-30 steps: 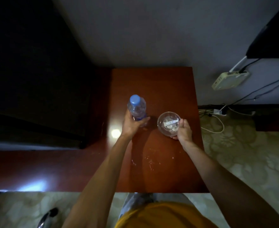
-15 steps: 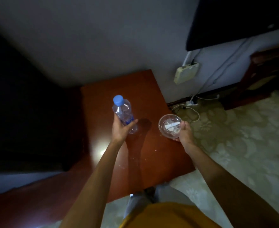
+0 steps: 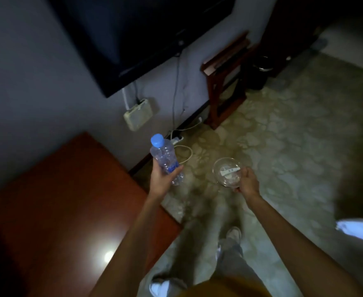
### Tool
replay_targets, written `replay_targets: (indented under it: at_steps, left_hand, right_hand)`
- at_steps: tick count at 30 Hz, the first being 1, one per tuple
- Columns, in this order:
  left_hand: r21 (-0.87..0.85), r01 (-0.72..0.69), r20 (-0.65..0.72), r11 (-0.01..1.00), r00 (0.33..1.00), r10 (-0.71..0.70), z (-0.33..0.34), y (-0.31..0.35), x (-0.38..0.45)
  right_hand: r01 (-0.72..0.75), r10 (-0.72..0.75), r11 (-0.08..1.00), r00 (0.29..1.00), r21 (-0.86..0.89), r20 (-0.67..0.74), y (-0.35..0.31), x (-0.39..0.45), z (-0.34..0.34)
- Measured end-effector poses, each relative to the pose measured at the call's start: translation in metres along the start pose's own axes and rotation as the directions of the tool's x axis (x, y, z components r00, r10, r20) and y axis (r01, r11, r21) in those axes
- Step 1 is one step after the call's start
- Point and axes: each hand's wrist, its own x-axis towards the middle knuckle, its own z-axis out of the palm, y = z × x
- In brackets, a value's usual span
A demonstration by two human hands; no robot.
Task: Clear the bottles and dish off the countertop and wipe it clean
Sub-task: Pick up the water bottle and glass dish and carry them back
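The left hand (image 3: 162, 179) wraps around the lower body of a clear plastic water bottle (image 3: 165, 160) — blue cap up and tipped slightly away, its long axis close to upright. The right hand (image 3: 247, 183) pinches the near rim of a small clear glass dish (image 3: 226, 171), which holds a white paper slip and sits roughly level. Both are carried in the air over the patterned floor, just off the right edge of the red-brown countertop (image 3: 69, 200), which lies to the person's left. A dark bin (image 3: 259, 71) stands well ahead by the far wall, more on the dish hand's side — likely the drop-off, though that is a guess. Wiping is not yet begun.
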Motion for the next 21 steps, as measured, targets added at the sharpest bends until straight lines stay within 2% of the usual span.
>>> replay_targets:
  at_steps: [6,11,17,21]
  left_hand:
    - [-0.001,-0.001,0.164,1.0,0.987,0.001,0.171,0.044,0.061]
    - [0.02,-0.087,0.266,0.996,0.961,0.079,0.318,0.087,0.106]
    - [0.052,-0.156,0.379,0.986,0.917,0.125,0.444,0.128,0.183]
    - [0.078,-0.177,0.405,0.981,0.905,0.131,0.519,0.145,0.247]
  right_hand:
    - [-0.039,0.04,0.999,0.996,0.015,-0.074,-0.006,0.114,-0.101]
    - [-0.041,0.046,0.999,0.988,0.032,-0.148,-0.041,0.204,-0.194]
    - [-0.05,0.069,0.994,0.974,0.094,-0.218,-0.076,0.308,-0.271]
    - [-0.063,0.095,0.988,0.965,0.138,-0.243,-0.102,0.38,-0.301]
